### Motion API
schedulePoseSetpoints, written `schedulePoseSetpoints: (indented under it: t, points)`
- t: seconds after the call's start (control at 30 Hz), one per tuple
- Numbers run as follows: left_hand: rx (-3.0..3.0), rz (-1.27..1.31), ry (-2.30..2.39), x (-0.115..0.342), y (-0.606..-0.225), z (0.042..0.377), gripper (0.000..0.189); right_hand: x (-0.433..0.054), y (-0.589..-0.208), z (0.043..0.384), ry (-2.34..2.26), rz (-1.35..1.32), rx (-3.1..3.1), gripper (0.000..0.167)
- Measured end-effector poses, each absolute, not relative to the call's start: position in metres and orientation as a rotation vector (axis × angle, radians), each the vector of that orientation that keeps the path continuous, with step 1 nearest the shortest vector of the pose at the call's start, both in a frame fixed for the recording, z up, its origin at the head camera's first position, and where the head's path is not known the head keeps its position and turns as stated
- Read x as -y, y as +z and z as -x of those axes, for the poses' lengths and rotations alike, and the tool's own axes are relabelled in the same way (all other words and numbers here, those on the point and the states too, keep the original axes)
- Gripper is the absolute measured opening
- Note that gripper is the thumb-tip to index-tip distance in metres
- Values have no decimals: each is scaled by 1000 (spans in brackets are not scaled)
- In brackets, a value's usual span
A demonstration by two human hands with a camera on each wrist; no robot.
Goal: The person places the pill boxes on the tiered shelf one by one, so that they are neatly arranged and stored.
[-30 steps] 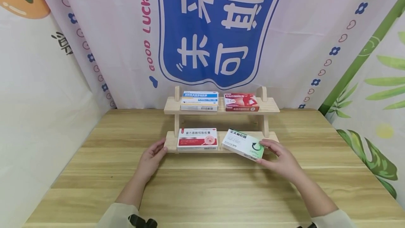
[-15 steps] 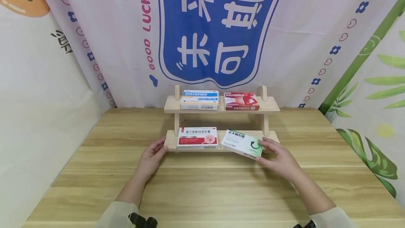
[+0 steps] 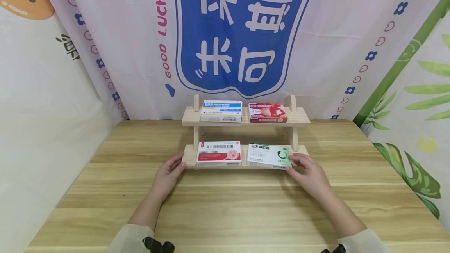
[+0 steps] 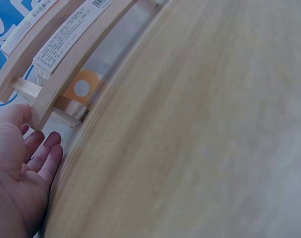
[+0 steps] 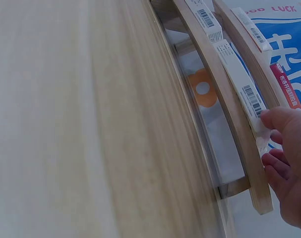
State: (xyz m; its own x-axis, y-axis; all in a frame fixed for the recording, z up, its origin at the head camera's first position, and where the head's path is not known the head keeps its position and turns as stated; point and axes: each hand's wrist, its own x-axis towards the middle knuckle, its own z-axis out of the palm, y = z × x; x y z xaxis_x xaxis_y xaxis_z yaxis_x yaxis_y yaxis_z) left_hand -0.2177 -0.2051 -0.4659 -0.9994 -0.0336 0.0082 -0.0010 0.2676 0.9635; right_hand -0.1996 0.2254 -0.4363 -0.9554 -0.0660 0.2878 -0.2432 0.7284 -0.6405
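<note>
A two-tier wooden display rack (image 3: 190,155) stands on the table. My left hand (image 3: 168,175) holds the left end of its lower tier, thumb at the front; in the left wrist view that thumb touches the tier's end and the other fingers curl below. On the lower tier's right half lies a green-and-white medicine box (image 3: 268,155), turned slightly askew. My right hand (image 3: 311,175) pinches this box by its right end between thumb and fingers, as the right wrist view also shows. Beside it on the left lies a red-and-white medicine box (image 3: 219,153).
The upper tier bears a blue-and-white medicine box (image 3: 221,111) and a red medicine box (image 3: 268,112). Behind the rack hangs a printed cloth (image 3: 140,50) with a blue panel. The wood-grain table (image 3: 225,214) stretches in front of the rack.
The green-and-white box has swung back onto the lower tier, its right end moving away from me, and lies straighter. My right hand has moved along with it. The left hand stays put.
</note>
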Motion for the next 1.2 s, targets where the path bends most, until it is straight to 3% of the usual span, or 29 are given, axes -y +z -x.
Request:
schedulePoseSetpoints:
  t: [0.63, 1.2]
  points:
    - [2493, -49, -1889, 206, -469, 219, 47, -217, -435, 205, 1007, -157, 2657, 33]
    - [2475, -46, -1895, 206, -469, 217, 46, -223, -431, 204, 1239, -60, 2662, 45]
